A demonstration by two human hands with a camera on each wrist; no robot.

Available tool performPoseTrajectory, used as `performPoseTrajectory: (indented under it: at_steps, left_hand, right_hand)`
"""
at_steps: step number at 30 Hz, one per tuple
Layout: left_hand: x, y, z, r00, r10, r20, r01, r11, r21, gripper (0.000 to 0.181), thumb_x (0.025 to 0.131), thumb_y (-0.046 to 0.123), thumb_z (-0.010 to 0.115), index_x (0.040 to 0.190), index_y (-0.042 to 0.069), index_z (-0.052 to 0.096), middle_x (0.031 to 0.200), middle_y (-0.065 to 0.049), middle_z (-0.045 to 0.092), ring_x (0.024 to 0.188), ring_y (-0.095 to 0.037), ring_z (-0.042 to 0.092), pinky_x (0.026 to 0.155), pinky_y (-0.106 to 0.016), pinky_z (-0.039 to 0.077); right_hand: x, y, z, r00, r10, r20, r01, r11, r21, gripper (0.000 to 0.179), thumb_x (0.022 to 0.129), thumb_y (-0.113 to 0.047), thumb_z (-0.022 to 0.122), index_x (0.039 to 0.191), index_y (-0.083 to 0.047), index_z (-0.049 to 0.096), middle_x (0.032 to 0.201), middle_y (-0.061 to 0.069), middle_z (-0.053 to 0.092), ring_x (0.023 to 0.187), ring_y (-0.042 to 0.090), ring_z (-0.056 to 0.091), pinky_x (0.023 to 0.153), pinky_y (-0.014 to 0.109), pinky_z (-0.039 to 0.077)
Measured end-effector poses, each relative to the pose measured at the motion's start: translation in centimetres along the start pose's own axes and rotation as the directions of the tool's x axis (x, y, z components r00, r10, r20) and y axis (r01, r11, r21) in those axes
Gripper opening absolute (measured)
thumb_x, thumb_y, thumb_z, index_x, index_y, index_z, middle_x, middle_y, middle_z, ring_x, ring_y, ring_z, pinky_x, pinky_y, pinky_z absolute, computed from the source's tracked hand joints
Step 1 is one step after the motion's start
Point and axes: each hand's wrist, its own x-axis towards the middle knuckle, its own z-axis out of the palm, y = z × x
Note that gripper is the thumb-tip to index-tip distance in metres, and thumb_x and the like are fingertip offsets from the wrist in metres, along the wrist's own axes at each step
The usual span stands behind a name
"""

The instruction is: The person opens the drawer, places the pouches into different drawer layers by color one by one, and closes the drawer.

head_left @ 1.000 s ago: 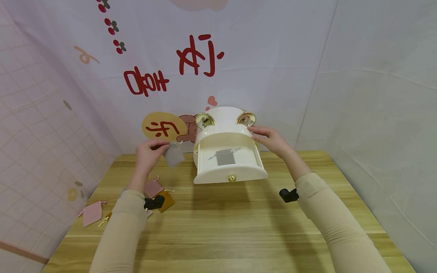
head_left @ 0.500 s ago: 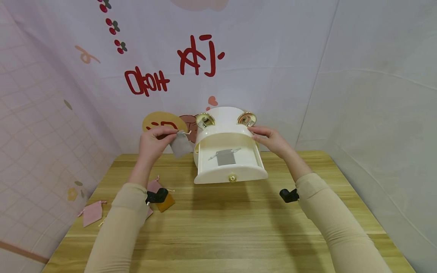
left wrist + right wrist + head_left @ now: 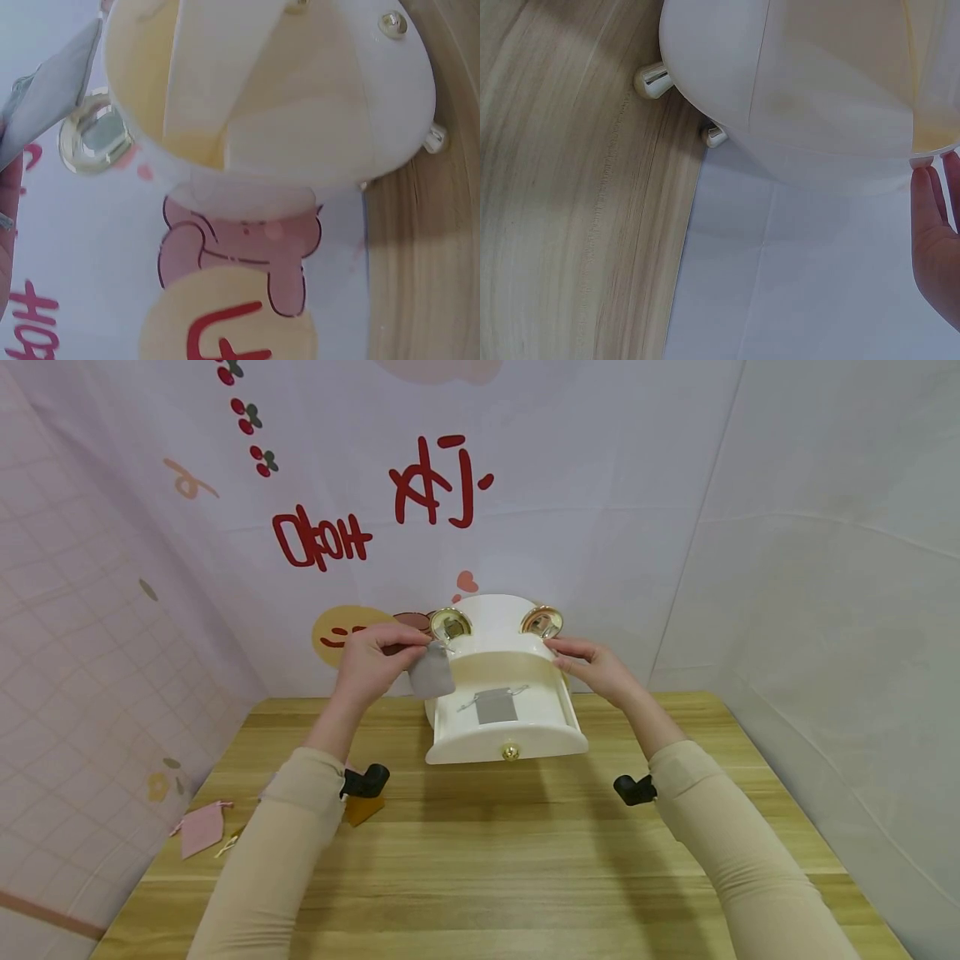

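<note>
My left hand (image 3: 375, 660) pinches the top of a light grey drawstring pouch (image 3: 432, 671). The pouch hangs beside the left edge of a white frog-like storage box (image 3: 491, 620), partly in front of its pulled-out drawer (image 3: 465, 746). A darker grey drawstring pouch (image 3: 496, 707) lies flat inside the drawer. On the box's right side rest the fingertips of my right hand (image 3: 600, 672), just below the right gold eye. The right wrist view has those fingers (image 3: 928, 202) fairly straight against the box's rim. In the left wrist view the hand is mostly cut off.
On the table's left lie a pink pouch (image 3: 202, 830) and a mustard pouch (image 3: 365, 807); my left forearm hides others partly. The wooden table (image 3: 510, 877) ends at a printed cloth backdrop (image 3: 600, 552) behind the box. A gold knob (image 3: 510, 752) sticks out from the drawer front.
My left hand has carried the light grey pouch rightward and slightly up, from left of the box to the drawer's left edge. The right hand, box and drawer have stayed put.
</note>
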Motion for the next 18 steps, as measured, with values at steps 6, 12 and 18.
performPoseTrajectory:
  at_steps: [6,12,18]
  left_hand:
    - [0.3,1.9,1.3,0.998,0.017,0.057,-0.017,1.000,-0.002,0.013,0.085,0.003,0.078,0.097,0.005,0.079,0.102,-0.008,0.071,0.095,-0.016,0.061,0.076,-0.020,0.053]
    - [0.7,3.1,2.9,0.993,0.063,0.103,-0.060,0.998,-0.032,0.012,0.085,0.001,0.077,0.096,0.004,0.079,0.098,-0.007,0.072,0.091,-0.017,0.062,0.074,-0.022,0.053]
    - [0.6,3.7,4.5,0.985,0.060,0.159,-0.051,0.997,-0.062,0.011,0.086,0.000,0.076,0.095,0.003,0.079,0.098,-0.007,0.072,0.095,-0.018,0.062,0.076,-0.023,0.054]
  right_hand:
    - [0.0,-0.1,0.0,1.000,-0.003,-0.002,0.003,1.000,-0.001,0.044,0.101,-0.014,0.058,0.143,-0.001,0.051,0.155,0.020,0.035,0.143,0.040,0.028,0.112,0.059,0.027]
    - [-0.1,-0.1,0.0,1.000,-0.001,-0.004,0.001,1.000,-0.004,0.044,0.102,-0.014,0.058,0.143,-0.001,0.051,0.155,0.020,0.035,0.143,0.040,0.028,0.112,0.060,0.027]
    - [-0.2,-0.2,0.0,1.000,0.002,-0.006,-0.002,1.000,-0.011,0.044,0.101,-0.015,0.058,0.143,-0.002,0.052,0.155,0.019,0.035,0.143,0.040,0.028,0.112,0.060,0.026]
